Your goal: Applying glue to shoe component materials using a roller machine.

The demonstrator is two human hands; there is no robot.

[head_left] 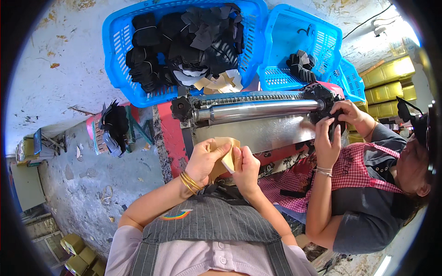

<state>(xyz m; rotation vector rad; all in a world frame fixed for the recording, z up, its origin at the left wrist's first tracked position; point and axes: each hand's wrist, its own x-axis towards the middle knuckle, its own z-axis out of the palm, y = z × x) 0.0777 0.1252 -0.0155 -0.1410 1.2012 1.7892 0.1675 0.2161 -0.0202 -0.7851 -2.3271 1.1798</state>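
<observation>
Both my hands are in front of my chest, just before the metal roller machine (262,111). Between them is a small stack of tan, flat cut pieces (227,162), slightly bent. My left hand (203,161), with gold bangles on its wrist, is closed on the stack's left side, thumb laid across the front. On the other side my right hand (246,169) pinches the stack's edge between thumb and fingers. The machine's shiny feed plate (258,133) lies just beyond my hands. The lower part of the stack is partly hidden by my fingers.
A blue basket (115,60) full of black cut pieces stands behind the machine, beside another blue basket (285,32). At right, a co-worker in a checked apron (352,165) has both hands near the machine's end. Dark bundles (115,124) sit on a stool at left.
</observation>
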